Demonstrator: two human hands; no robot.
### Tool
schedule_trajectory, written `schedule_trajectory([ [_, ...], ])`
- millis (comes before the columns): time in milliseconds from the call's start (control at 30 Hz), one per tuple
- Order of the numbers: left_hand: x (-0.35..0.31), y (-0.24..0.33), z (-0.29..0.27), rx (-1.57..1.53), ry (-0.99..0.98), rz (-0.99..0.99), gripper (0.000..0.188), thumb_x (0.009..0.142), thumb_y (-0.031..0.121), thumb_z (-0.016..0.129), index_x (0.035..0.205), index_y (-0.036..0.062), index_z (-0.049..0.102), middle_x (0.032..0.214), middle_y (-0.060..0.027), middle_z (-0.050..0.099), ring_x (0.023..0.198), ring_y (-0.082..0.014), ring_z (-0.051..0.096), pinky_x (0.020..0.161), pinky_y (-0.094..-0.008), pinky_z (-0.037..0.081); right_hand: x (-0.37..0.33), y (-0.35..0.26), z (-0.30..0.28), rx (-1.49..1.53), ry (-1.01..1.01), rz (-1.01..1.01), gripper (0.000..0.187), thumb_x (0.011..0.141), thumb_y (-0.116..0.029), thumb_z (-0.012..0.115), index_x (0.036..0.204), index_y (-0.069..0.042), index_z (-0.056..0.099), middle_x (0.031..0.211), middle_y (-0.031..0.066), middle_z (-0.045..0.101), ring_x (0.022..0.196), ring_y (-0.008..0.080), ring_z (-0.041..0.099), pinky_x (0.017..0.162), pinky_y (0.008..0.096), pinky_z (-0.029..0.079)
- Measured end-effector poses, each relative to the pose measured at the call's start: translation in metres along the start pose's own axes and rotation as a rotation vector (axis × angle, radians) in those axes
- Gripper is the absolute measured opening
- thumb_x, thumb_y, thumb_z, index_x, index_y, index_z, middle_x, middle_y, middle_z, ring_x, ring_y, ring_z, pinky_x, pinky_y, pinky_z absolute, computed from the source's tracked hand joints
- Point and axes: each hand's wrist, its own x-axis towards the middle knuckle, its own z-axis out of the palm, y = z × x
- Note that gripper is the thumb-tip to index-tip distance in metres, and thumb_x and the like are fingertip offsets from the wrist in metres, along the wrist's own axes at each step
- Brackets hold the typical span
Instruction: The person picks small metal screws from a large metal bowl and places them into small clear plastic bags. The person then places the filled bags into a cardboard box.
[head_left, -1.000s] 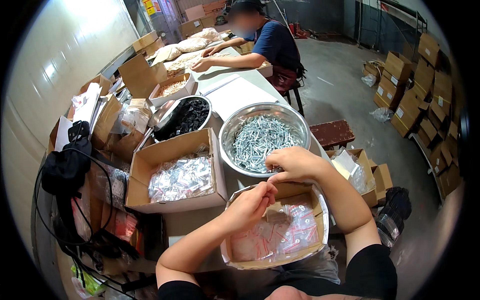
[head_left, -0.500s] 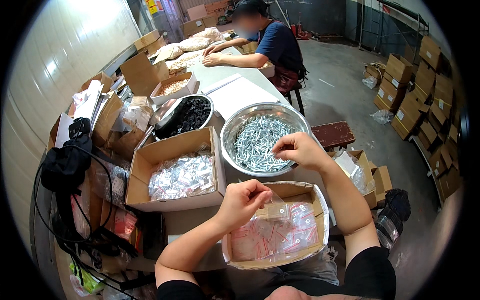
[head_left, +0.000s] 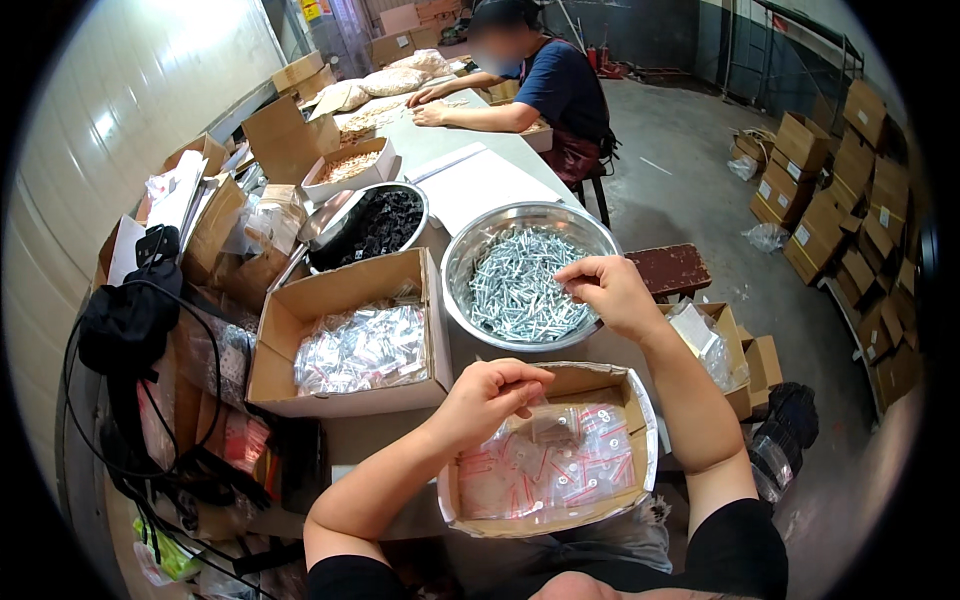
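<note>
Workshop with a long, pale tabletop, crowded toward 10 and 11 o'clock. Nearest the body, a shallow cardboard box of clear bags, with its support hidden. Above it, the left hand, fingertips pinched, apparently on one thin bag. At 12 o'clock from the box, a steel bowl heaped with screws; over its 4 o'clock side, the right hand, fingers drawn in, too small a detail to tell whether closed on a screw. Hands near each other, not touching. Could drop a screw between bowl and box through a loose grip; could lose the bag through too light a pinch on slick film; could tip the box with a forearm knock. Farther out, at 10 o'clock, an open carton of filled packets; at 11, black parts, then a white box of small orange pieces. At 12, white paper and, beyond, a seated co-worker with arms on the tabletop. At 1, a reddish stool; at 2, stacked cartons on grey floor.
</note>
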Motion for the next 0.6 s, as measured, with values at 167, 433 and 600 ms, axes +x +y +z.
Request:
schedule_trajectory([
  [167, -0.001, 0.007, -0.001, 0.061, -0.041, -0.035, 0.020, 0.097, 0.010, 0.058, 0.112, 0.0020, 0.067, 0.080, 0.0016, 0.061, 0.068, -0.0039, 0.051, 0.060, -0.0190, 0.043, -0.003, -0.007, 0.001, -0.020, 0.003, 0.055, 0.016, 0.084, -0.005, 0.066, 0.098, 0.002, 0.071, 0.076, 0.0075, 0.070, 0.068, 0.0096, 0.064, 0.064, 0.0243, 0.051],
  [433, 0.004, -0.008, -0.002, 0.060, -0.013, 0.010, 0.020, 0.095, 0.008, 0.059, 0.112, -0.0002, 0.066, 0.083, 0.0011, 0.063, 0.070, -0.0032, 0.052, 0.060, -0.0191, 0.043, -0.002, 0.000, -0.004, 0.443, -0.195, 0.131, 0.016, 0.087, -0.004, 0.064, 0.101, 0.004, 0.066, 0.092, 0.0092, 0.069, 0.081, 0.0133, 0.066, 0.070, 0.0236, 0.054],
  [600, -0.003, 0.008, 0.000, 0.116, 0.053, -0.021, 0.010, 0.091, 0.009, 0.065, 0.091, -0.0015, 0.065, 0.077, -0.0004, 0.063, 0.066, -0.0038, 0.052, 0.059, -0.0196, 0.043, -0.005, -0.010, -0.003, 0.523, -0.215, 0.223, 0.014, 0.087, -0.004, 0.065, 0.100, 0.003, 0.066, 0.090, 0.0086, 0.069, 0.080, 0.0123, 0.067, 0.070, 0.0219, 0.055],
])
